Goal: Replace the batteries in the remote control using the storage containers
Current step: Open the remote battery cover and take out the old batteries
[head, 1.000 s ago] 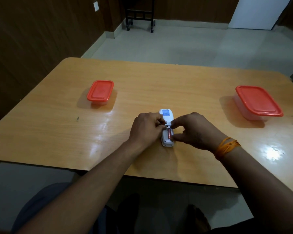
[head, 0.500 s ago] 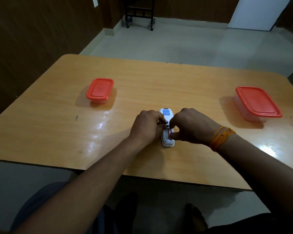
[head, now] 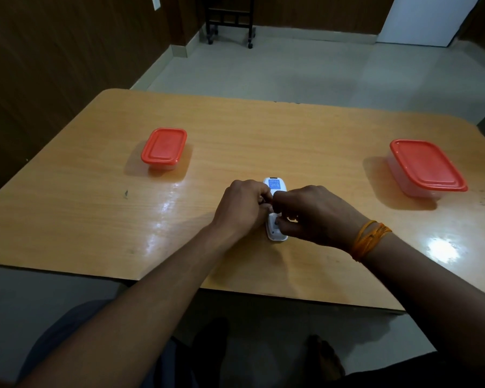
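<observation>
Two clear tubs with red lids sit shut on the wooden bench (head: pixel 101 208): the small container (head: pixel 163 148) well to the left of the remote control (head: pixel 275 210), the large container (head: pixel 426 169) well to its right. What either holds cannot be made out through the walls.

The remote is white, lying lengthwise near the bench's front edge, a blue label on its far end, its near end showing an open recess. Both hands crowd its middle. The left hand (head: pixel 242 207) has its fingers curled against the remote's left side; the right hand (head: pixel 314 214), an orange thread at the wrist, pinches at the recess from the right. Whether a battery sits between the fingertips I cannot tell.
</observation>
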Tool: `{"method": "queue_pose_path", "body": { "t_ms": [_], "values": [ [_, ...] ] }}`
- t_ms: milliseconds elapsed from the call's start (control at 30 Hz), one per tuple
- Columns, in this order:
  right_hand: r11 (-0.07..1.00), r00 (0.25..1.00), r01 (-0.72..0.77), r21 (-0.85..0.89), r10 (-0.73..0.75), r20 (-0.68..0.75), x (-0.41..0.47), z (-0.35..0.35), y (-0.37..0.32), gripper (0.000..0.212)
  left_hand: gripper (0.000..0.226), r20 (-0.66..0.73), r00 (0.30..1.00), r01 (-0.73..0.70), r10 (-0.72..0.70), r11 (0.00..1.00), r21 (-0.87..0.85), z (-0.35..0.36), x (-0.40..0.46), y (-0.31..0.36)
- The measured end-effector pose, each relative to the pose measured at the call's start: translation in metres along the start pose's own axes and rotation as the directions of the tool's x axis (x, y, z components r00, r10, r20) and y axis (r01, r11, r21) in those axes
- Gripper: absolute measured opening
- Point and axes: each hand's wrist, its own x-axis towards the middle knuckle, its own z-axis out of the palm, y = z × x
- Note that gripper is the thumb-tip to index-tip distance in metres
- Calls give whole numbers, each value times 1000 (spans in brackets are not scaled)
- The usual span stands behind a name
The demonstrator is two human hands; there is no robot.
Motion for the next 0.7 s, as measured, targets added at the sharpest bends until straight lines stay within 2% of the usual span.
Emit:
{"method": "queue_pose_path", "body": {
  "t_ms": [133,267,400,567,700],
  "values": [
    [997,1000,-7,71,9,-30,-6,11,-4,23,16,-13,999,31,-32,999,-25,1,2,-1],
    [994,998,-35,105,41,-54,-8,20,-6,16,16,-27,997,67,-69,997,-44,2,1,1],
    [974,982,-123,191,147,-120,-8,23,-7,4,16,-27,997,70,-72,996,-54,1,0,0],
    [917,951,-259,303,298,-87,-5,24,-6,17,15,-35,998,52,-53,998,-42,1,2,0],
    [898,926,-301,322,356,-125,-5,24,-4,13,17,-29,998,45,-47,998,-48,1,1,-1]
  ]
}}
